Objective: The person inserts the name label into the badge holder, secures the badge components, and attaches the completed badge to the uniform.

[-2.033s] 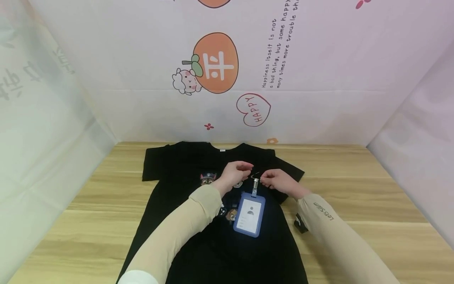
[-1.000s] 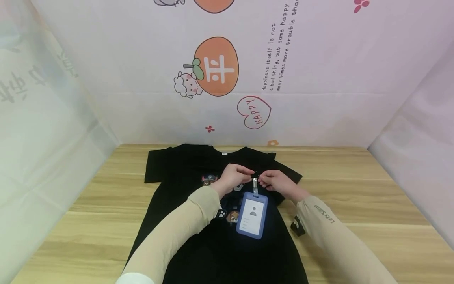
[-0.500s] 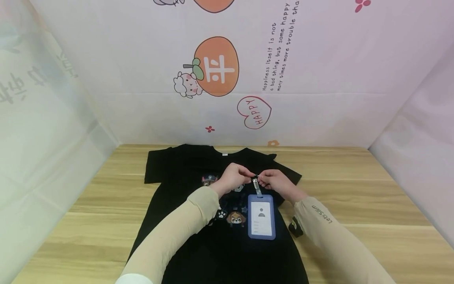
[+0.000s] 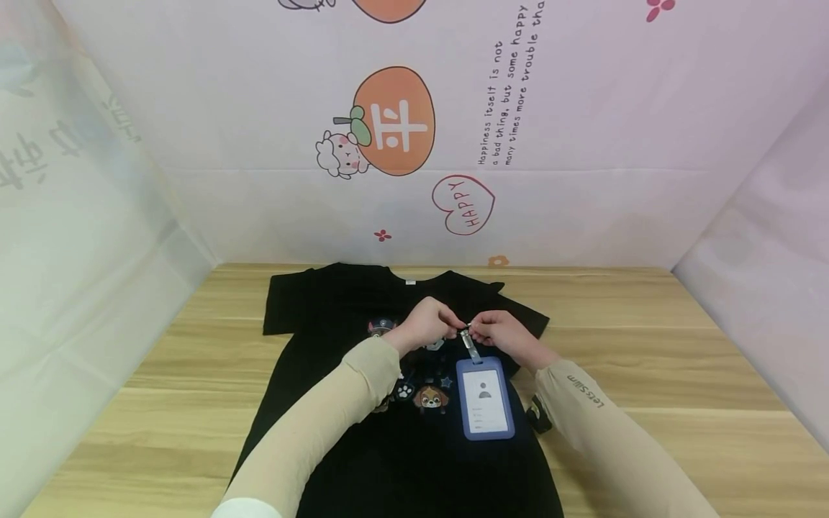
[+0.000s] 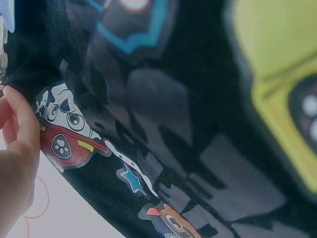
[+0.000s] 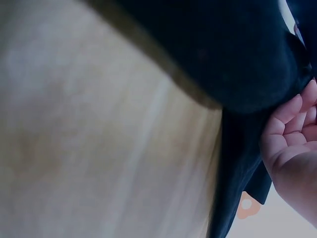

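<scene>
A black T-shirt [image 4: 414, 460] with cartoon dog prints lies spread on the table. On its chest rests a blue badge holder [image 4: 486, 399] with a white card, hanging from a metal clip [image 4: 468, 342]. My left hand [image 4: 427, 322] pinches a raised bit of the shirt beside the clip's top. From the other side, my right hand [image 4: 508, 335] pinches the thin pin above the clip, mostly hidden by fingertips. In the left wrist view, my left hand [image 5: 19, 144] is next to a printed spotted dog. The right wrist view has my right hand [image 6: 297, 139] against dark cloth.
The wooden table [image 4: 648, 345] extends on both sides of the shirt. A white printed cloth [image 4: 583, 201] hangs behind it, with more pale cloth at left and right. A small black device [image 4: 538, 415] sits at my right wrist.
My hands have come together at the clip's top, fingertips now nearly touching. The badge holder has swung to the right, uncovering a printed dog. The head view has shifted slightly.
</scene>
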Action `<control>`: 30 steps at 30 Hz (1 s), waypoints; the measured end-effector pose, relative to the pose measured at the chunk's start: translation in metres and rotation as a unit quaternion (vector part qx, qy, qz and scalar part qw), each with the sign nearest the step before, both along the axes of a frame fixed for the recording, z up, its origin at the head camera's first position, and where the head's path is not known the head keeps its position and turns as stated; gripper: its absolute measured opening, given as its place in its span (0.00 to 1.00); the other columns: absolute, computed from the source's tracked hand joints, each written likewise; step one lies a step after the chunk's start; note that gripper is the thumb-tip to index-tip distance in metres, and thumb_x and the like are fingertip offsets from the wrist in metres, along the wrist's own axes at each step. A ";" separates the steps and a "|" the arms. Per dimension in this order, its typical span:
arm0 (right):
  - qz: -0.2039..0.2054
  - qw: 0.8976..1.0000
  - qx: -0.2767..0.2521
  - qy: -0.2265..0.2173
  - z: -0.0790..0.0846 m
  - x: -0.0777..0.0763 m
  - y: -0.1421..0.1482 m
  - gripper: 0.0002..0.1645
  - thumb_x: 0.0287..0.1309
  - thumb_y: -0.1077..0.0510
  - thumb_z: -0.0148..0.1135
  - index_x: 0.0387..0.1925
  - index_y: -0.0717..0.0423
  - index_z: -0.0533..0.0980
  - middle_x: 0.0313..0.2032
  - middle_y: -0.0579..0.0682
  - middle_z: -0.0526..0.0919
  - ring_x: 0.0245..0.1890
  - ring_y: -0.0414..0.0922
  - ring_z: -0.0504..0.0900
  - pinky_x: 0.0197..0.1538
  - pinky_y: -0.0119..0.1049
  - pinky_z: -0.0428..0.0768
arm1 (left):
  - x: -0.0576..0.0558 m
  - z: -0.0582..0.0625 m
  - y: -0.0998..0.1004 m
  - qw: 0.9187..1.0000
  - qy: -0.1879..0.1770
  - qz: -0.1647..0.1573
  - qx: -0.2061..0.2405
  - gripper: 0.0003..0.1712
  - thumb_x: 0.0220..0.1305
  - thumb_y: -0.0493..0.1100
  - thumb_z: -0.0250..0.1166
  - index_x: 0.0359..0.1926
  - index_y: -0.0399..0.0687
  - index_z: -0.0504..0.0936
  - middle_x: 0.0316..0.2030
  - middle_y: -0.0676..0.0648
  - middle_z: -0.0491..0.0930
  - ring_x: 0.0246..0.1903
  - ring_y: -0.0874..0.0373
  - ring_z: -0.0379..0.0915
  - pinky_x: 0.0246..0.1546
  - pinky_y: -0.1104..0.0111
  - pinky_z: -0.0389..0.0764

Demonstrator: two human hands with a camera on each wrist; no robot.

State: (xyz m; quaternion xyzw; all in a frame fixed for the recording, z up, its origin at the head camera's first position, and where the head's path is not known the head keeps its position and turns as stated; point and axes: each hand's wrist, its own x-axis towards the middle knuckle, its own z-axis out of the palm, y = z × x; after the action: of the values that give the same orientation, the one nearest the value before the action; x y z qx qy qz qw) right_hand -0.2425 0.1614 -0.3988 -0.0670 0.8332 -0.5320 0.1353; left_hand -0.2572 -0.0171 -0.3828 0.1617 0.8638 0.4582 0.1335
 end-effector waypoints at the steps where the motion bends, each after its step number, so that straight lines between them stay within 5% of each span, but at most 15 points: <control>1: -0.001 1.000 0.002 -0.001 0.000 0.000 0.000 0.12 0.67 0.65 0.47 0.37 0.69 0.76 0.32 0.50 0.76 0.32 0.42 0.72 0.39 0.31 0.75 | 0.000 0.000 0.000 1.000 -0.001 0.001 -0.001 0.11 0.56 0.26 0.62 0.37 0.39 0.87 0.38 0.43 0.84 0.28 0.60 0.73 0.26 0.74 0.72; 14: 0.007 1.000 0.016 0.003 -0.001 0.002 0.001 0.12 0.67 0.65 0.46 0.34 0.66 0.75 0.31 0.51 0.76 0.33 0.44 0.72 0.41 0.34 0.75 | 0.001 -0.002 0.002 0.999 -0.028 0.021 0.010 0.11 0.55 0.26 0.62 0.37 0.39 0.87 0.38 0.43 0.83 0.28 0.59 0.74 0.26 0.73 0.73; 25: 0.014 1.000 0.020 -0.005 0.000 0.003 0.001 0.12 0.67 0.65 0.46 0.34 0.67 0.75 0.32 0.51 0.76 0.33 0.43 0.73 0.42 0.34 0.77 | 0.001 -0.007 0.000 0.998 -0.044 0.028 0.018 0.10 0.56 0.28 0.63 0.37 0.41 0.87 0.40 0.44 0.83 0.33 0.58 0.78 0.38 0.66 0.81; 30: 0.027 1.000 0.010 -0.008 0.002 0.003 0.003 0.12 0.67 0.65 0.46 0.35 0.69 0.75 0.32 0.51 0.76 0.33 0.43 0.73 0.42 0.35 0.77 | 0.002 -0.006 -0.003 0.996 -0.079 0.024 0.045 0.12 0.59 0.29 0.61 0.40 0.42 0.86 0.43 0.44 0.82 0.38 0.57 0.80 0.45 0.63 0.82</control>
State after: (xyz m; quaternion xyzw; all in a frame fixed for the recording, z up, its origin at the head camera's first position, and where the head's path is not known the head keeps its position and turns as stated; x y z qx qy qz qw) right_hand -0.2393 0.1644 -0.3964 -0.0845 0.8351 -0.5205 0.1567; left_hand -0.2556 -0.0198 -0.3883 0.1104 0.8325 0.5112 0.1829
